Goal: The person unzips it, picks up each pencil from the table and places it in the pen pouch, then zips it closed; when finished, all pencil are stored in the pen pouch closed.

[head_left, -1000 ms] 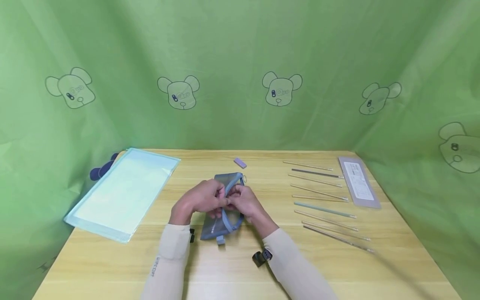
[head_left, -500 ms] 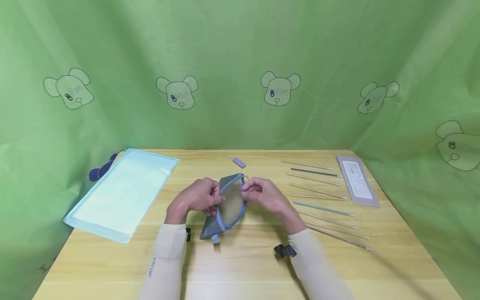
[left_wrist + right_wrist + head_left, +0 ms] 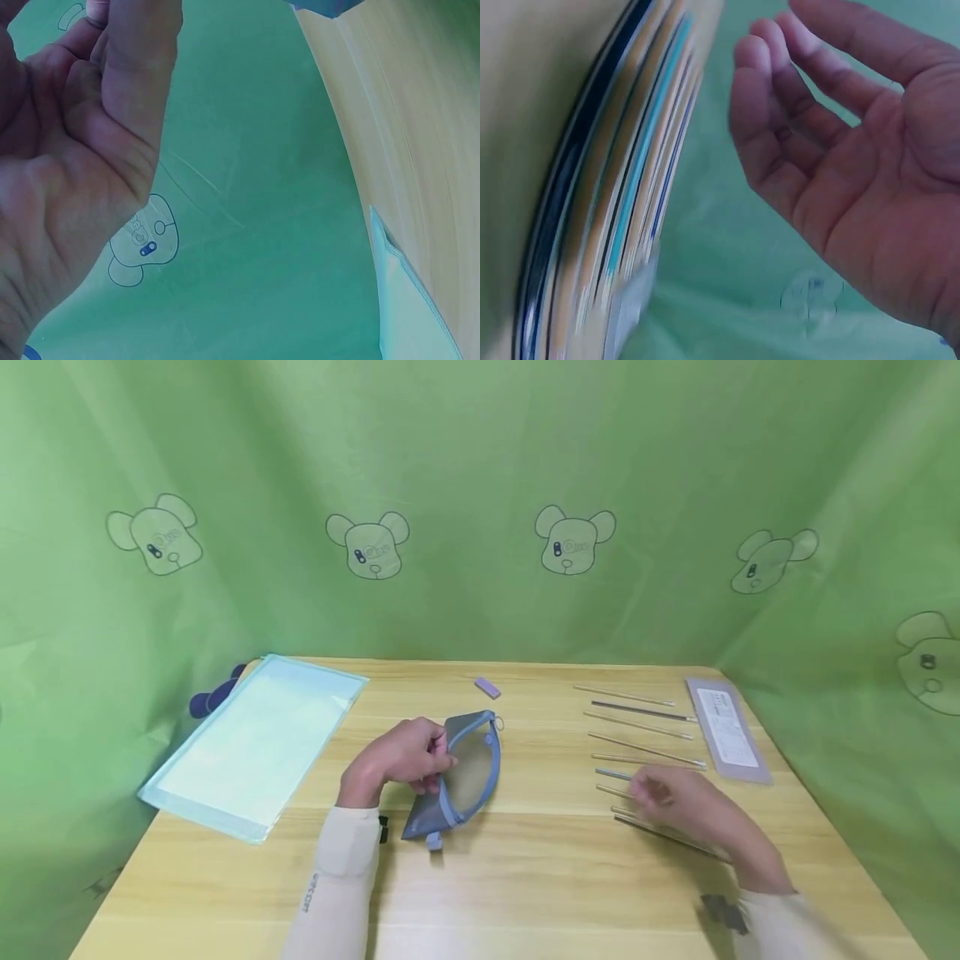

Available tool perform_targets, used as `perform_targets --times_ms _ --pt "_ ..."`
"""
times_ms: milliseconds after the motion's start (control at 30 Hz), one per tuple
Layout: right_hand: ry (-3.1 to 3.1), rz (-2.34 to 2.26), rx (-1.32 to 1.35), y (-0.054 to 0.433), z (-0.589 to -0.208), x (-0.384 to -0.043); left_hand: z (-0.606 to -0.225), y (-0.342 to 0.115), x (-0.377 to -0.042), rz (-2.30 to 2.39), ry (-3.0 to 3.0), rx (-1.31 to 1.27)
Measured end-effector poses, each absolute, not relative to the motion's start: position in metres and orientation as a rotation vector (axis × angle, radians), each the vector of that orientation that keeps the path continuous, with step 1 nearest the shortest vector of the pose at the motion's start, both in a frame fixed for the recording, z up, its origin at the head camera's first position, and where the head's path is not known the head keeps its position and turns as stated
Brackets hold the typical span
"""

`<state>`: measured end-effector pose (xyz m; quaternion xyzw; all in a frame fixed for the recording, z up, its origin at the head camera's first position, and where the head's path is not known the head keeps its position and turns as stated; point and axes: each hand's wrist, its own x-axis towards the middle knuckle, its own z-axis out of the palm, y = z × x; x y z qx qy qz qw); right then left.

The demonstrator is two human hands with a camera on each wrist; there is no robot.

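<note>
My left hand (image 3: 401, 753) pinches the near-left side of a small blue-grey zip pouch (image 3: 429, 816) in the head view. The pouch's mouth gapes to the right, with a ring at the top corner and a tab at the bottom. At the right, my right hand (image 3: 693, 806) hovers over a row of pencils (image 3: 639, 722), covering part of the lower ones. In the right wrist view its fingers (image 3: 754, 112) are loosely bent with nothing between them, beside the blurred pencils. The left wrist view shows my curled left fingers (image 3: 142, 75); their grip lies outside that view.
A large light-blue zip folder (image 3: 255, 747) lies at the left, partly over a dark purple object (image 3: 213, 695). A purple eraser (image 3: 487, 687) sits behind the pouch. A flat mauve case with a white label (image 3: 727, 731) lies at the far right. Green curtain (image 3: 480, 602) surrounds the table.
Both hands were together at the pouch; its mouth has been spread wide. My right hand then let go and moved right over the pencils. My left hand stays at the pouch.
</note>
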<state>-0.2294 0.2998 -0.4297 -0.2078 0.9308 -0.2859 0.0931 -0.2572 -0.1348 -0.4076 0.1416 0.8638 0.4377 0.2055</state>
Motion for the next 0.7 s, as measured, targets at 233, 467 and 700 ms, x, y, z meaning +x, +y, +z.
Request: perform_targets --times_ms 233,467,700 --pt "2.812 -0.559 -0.634 0.334 -0.444 -0.205 -0.408 -0.135 -0.259 1.221 2.410 0.386" --pt "2.863 -0.474 -0.561 0.344 -0.455 -0.202 -0.407 -0.134 -0.256 1.216 2.402 0.395" --pt "2.812 -0.490 -0.414 0.351 -0.461 -0.200 -0.407 -0.134 -0.256 1.214 2.406 0.403"
